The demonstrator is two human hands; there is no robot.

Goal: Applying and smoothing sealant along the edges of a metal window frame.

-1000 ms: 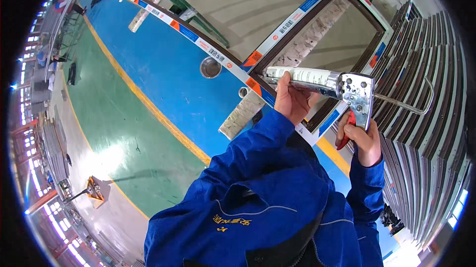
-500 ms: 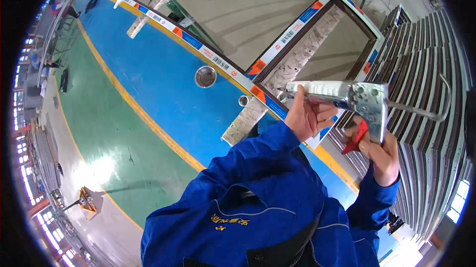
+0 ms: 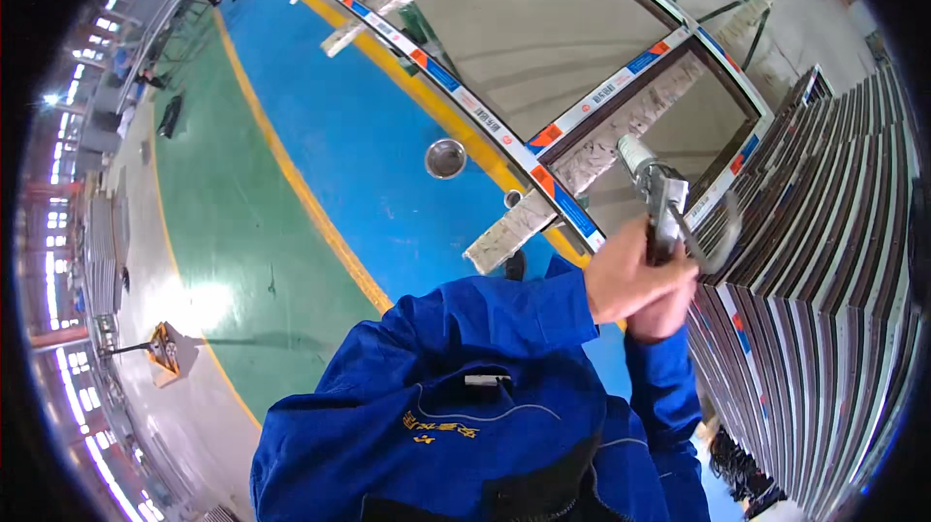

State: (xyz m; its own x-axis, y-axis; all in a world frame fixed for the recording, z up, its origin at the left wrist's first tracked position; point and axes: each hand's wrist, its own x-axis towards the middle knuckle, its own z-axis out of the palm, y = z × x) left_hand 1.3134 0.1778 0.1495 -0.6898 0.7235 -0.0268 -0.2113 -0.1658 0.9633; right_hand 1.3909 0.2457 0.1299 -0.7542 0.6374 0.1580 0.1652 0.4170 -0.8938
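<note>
Both hands are together on the grip of a caulking gun [image 3: 667, 194]. Its metal body and white tube point away from me over the frame's lower opening, and its bent rod curves back to the right. My left hand [image 3: 626, 275] is closed around the front of the handle. Pressed against it from behind is my right hand [image 3: 664, 316], also closed at the handle, with its fingers partly hidden by the left. Beyond the gun lies a large window frame [image 3: 464, 101] with blue, white and orange tape along its bars. The red part of the gun is out of sight.
Spattered boards [image 3: 504, 231] support the frame. A round metal bowl [image 3: 446, 159] and a small cup-like ring [image 3: 512, 198] are left of its near corner. Close on my right stands a tall stack of frame profiles [image 3: 815, 328]. A yellow stand [image 3: 163, 352] is far left.
The gun has swung from lying crosswise to pointing away from me. My left hand has gone from under the tube to the handle, beside my right hand. The view has shifted.
</note>
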